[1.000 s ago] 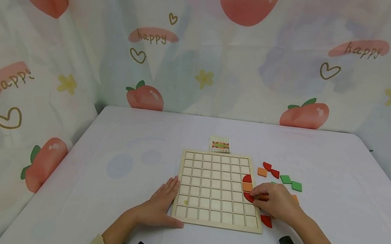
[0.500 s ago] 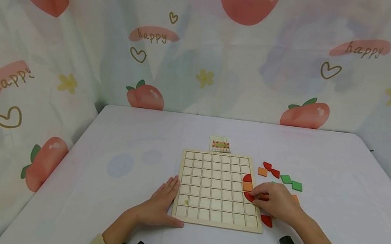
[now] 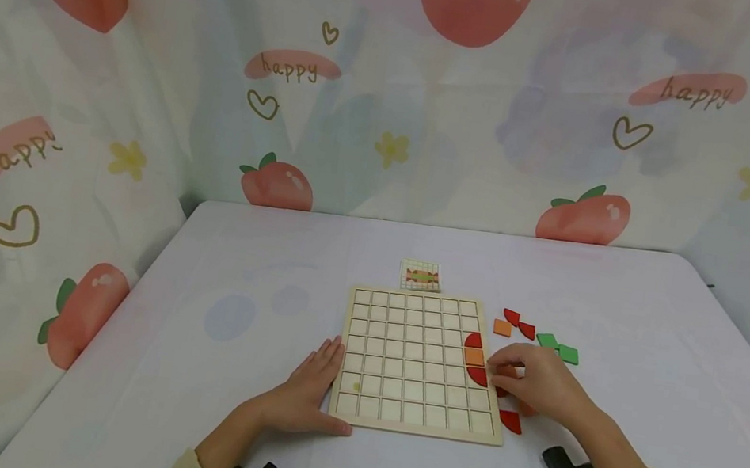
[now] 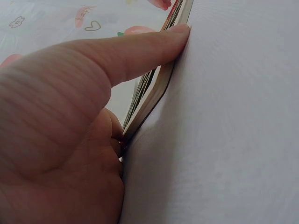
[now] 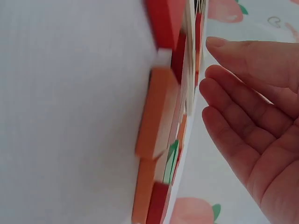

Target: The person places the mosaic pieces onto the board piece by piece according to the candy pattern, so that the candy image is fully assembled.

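A square wooden grid board (image 3: 413, 370) lies flat on the white table. My left hand (image 3: 305, 392) rests at its near left corner, fingers straight along the left side and thumb along the front edge; the left wrist view shows the thumb (image 4: 140, 53) touching that edge. Near the right edge, the cells hold a red rounded piece (image 3: 474, 340), an orange square (image 3: 474, 357) and another red rounded piece (image 3: 477, 375) in a column. My right hand (image 3: 541, 381) hovers just off the board's right edge. In the right wrist view, its fingers (image 5: 233, 100) are loosely bent with nothing between them.
Loose pieces lie right of the board: red ones (image 3: 511, 422), an orange square (image 3: 502, 328) and green diamonds (image 3: 567, 355). The right hand partly covers several more. A small pattern card (image 3: 421, 276) sits behind the board. A printed cloth (image 3: 435, 114) hangs at the back.
My right hand has drawn slightly right, off the near red piece in the column, uncovering it. My left hand and the board have stayed in place.
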A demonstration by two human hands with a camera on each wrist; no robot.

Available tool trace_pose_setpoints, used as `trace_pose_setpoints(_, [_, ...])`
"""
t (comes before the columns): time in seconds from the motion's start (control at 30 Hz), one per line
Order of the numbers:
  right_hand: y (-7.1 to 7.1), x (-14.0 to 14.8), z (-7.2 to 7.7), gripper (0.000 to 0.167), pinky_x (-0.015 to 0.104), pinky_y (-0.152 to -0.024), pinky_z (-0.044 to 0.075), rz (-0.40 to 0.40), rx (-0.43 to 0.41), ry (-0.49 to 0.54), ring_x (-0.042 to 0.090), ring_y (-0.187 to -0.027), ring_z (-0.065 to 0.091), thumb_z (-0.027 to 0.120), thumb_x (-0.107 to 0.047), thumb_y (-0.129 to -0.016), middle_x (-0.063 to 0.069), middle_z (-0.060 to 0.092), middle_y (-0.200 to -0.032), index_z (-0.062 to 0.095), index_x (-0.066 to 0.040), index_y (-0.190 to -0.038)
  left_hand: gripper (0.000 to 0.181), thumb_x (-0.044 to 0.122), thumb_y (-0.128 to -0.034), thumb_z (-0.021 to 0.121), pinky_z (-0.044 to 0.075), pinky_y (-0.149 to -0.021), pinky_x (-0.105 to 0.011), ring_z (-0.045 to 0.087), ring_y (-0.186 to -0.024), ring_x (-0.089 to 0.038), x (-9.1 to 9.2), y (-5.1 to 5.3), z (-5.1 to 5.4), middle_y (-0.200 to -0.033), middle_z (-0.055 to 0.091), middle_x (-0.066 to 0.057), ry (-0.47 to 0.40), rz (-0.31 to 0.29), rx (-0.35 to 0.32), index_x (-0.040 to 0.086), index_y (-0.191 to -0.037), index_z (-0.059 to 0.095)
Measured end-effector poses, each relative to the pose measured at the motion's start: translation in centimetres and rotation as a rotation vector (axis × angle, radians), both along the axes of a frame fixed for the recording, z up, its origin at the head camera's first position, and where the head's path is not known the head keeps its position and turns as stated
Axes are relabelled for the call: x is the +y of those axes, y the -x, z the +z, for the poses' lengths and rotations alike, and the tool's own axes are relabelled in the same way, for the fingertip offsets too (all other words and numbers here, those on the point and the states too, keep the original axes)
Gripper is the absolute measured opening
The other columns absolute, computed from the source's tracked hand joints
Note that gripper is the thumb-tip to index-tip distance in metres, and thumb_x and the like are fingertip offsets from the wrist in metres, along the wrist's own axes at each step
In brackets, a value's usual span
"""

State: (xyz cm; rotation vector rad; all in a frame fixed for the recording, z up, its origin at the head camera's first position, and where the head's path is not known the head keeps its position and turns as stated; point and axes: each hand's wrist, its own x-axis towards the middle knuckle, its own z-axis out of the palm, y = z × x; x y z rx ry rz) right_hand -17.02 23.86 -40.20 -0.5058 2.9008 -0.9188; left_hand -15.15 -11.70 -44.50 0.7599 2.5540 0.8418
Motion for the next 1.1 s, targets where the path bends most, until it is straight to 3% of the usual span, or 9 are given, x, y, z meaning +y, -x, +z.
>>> trace_pose_setpoints(0.2, [0.3,0.7,-0.2,0.018,0.038,-0.072,0.051,0.022,0.048,-0.011,0.02,-0.082,0.056,0.074,-0.007,-0.076,-0.002,0.064,-0.085,0.071,-0.006,-0.093,0.112,0.055,-0.0743,0.067,0.001,-0.109,-0.043,-0.011,-0.137,-0.02,0.1,-0.1,0.1,-0.152,-0.008,-0.01,0.011,0.013,-0.005,0.001,-0.146,0.0])
trace_pose_setpoints(0.53, [0.8,2.0,0.0,0.02,0.037,-0.072,0.05,-0.074,-0.001,-0.003,0.024,-0.088,0.055,0.073,-0.012,-0.078,0.003,0.064,-0.091,0.07,-0.004,-0.096,0.112,0.054,-0.0742,0.068,0.001,-0.109,-0.043,-0.012,-0.137,-0.02,0.1,0.0,0.1,-0.152,-0.008,-0.01,-0.004,0.015,-0.009,0.0,-0.146,0.001])
trace_pose_setpoints(1.1, [1.6,4.3,-0.1,0.026,0.041,-0.073,0.052,-0.128,-0.04,-0.016,0.034,-0.093,0.056,0.072,-0.014,-0.079,0.015,0.062,-0.1,0.069,-0.002,-0.102,0.112,0.055,-0.0743,0.067,0.001,-0.109,-0.043,-0.011,-0.137,-0.021,0.1,0.1,0.0,-0.152,-0.008,-0.011,0.0,0.012,0.001,0.0,-0.146,0.001])
